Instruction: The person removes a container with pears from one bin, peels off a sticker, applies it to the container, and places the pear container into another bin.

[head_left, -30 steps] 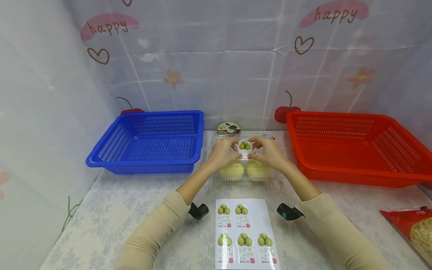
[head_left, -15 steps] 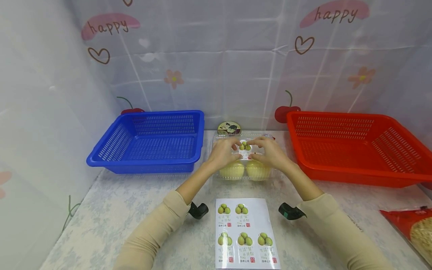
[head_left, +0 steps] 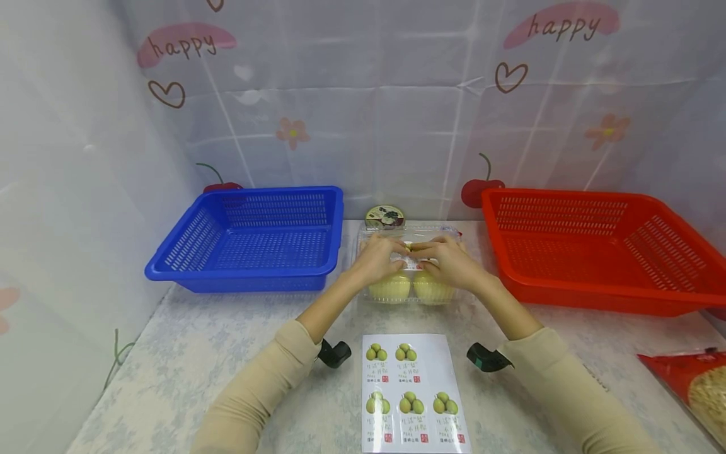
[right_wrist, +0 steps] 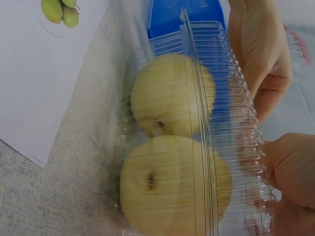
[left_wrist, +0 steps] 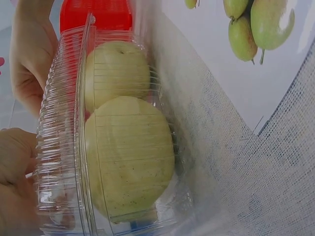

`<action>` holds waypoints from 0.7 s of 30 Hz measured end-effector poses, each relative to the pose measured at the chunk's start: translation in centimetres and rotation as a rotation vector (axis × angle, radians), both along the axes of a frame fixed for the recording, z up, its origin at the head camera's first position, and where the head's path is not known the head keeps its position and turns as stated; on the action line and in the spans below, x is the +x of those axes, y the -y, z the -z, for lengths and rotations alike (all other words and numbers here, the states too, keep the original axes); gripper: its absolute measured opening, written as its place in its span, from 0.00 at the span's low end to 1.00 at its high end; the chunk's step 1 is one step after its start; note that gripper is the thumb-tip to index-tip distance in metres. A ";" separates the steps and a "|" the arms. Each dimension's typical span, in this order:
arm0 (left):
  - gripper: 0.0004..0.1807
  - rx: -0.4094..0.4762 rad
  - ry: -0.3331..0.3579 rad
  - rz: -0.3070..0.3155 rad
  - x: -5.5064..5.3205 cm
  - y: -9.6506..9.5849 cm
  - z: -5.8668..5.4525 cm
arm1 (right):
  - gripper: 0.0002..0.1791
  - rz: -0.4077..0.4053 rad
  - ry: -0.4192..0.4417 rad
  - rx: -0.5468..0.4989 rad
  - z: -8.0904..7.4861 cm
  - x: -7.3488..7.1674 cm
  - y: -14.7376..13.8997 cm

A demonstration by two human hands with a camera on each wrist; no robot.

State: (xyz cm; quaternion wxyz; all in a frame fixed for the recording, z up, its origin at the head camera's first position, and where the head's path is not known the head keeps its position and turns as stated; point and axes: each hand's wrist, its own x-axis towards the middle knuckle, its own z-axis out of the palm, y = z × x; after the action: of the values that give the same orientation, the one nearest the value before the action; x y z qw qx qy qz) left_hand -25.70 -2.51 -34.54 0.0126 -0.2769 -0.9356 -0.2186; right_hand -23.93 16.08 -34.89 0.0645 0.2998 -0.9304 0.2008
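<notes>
A clear plastic clamshell box (head_left: 411, 299) holding pale yellow pears (left_wrist: 130, 157) sits at the back middle of the table. On its lid lies a white sticker (head_left: 412, 265) printed with green pears, mostly covered by fingers. My left hand (head_left: 375, 260) rests its fingertips on the sticker's left side. From the other side, my right hand (head_left: 451, 261) lays its fingers across the sticker's upper part, thumb lower down. In the right wrist view the right hand (right_wrist: 293, 169) is beside the ridged lid edge. Nearer me lies a sheet of matching stickers (head_left: 437, 353), its upper right place bare.
A blue basket (head_left: 244, 275) stands to the left and a red basket (head_left: 590, 296) to the right. Behind the box is a round printed container (head_left: 385, 216). A red and clear bag of pale flakes (head_left: 706, 391) lies at the right edge.
The fingers have gone from the sticker's edges to lying over it, the right ones moving left across its top. The box and the sheet have stayed put.
</notes>
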 end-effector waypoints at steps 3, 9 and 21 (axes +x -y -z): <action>0.14 -0.010 0.013 0.001 0.0 0.0 -0.1 | 0.16 -0.005 0.014 -0.015 0.0 0.0 -0.1; 0.17 -0.024 0.047 0.001 -0.1 0.2 -0.2 | 0.17 0.014 0.043 -0.005 -0.1 0.0 -0.3; 0.20 -0.124 0.084 0.025 0.2 0.4 -0.4 | 0.20 0.056 0.029 0.059 0.3 0.0 -0.3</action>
State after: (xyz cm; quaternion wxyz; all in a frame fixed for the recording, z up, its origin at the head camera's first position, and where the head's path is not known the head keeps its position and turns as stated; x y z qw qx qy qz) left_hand -25.55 -2.93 -34.17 -0.0466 -0.2795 -0.9435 -0.1720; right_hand -23.90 16.43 -35.18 0.0476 0.2726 -0.9447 0.1758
